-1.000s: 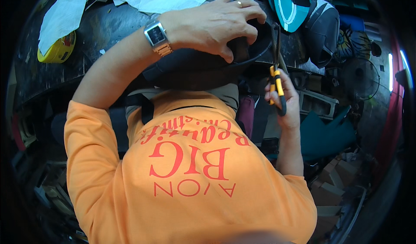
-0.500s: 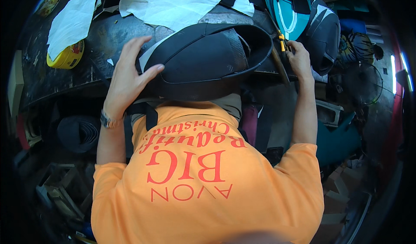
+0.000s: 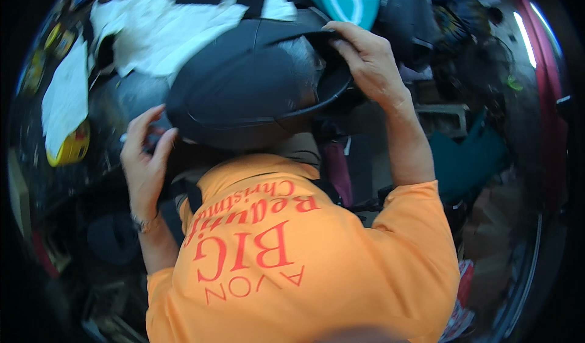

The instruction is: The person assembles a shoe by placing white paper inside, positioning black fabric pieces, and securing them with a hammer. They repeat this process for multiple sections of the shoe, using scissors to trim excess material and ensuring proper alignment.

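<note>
A black shoe upper [image 3: 231, 87] lies across my lap at the table's edge, its rounded end to the left and its opening to the right. My right hand [image 3: 372, 62] is closed on the rim at the opening, thumb and fingers pinching the edge. Just off the rounded end is my left hand [image 3: 145, 160], its fingers curved and apart, with no clear hold on the upper. A small whitish spot shows by its fingertips, too blurred to name. The inside of the upper is mostly hidden.
White sheets [image 3: 177, 32] with black pieces cover the back of the dark table. A yellow tub [image 3: 70, 146] stands at the left, partly under a white sheet. Teal pieces [image 3: 347, 1] and another black upper [image 3: 407, 23] lie at the back right. Teal material [image 3: 469, 160] sits lower right.
My right hand has left the yellow-marked tool by the table edge and taken the upper's rim. My left hand has drawn away from the upper's top. The view has shifted and blurred.
</note>
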A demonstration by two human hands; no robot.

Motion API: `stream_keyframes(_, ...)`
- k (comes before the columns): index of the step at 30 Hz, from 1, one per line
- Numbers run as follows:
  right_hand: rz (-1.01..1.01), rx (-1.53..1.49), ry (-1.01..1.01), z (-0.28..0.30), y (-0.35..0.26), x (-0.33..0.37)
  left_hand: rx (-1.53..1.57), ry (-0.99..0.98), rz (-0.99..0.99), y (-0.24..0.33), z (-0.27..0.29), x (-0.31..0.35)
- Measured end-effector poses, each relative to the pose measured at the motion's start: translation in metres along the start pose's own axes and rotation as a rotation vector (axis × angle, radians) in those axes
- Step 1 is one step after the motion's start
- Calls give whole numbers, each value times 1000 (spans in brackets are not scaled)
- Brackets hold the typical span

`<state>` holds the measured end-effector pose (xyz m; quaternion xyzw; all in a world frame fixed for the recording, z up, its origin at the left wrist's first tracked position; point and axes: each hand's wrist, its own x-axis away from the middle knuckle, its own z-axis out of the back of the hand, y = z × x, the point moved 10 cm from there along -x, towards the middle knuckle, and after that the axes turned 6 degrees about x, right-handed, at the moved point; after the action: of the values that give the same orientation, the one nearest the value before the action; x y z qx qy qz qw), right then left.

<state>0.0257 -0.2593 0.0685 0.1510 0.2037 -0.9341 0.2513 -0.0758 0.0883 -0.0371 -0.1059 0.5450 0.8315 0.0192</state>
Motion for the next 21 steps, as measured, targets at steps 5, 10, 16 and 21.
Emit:
stream_keyframes(5, -318, 39, 562, 110, 106, 90, 58, 39, -109, 4, 4, -17)
stream_keyframes(10, -990, 18, 790, 110, 229, 220, 56, -103, -227, 19, -36, -25)
stream_keyframes(16, -1124, -16, 840, 75, 299, 252, -14, -257, -233, 30, -72, -25)
stream_keyframes(21, -1118, -39, 823, 71, 326, 206, -18, -248, -215, 30, -71, -25)
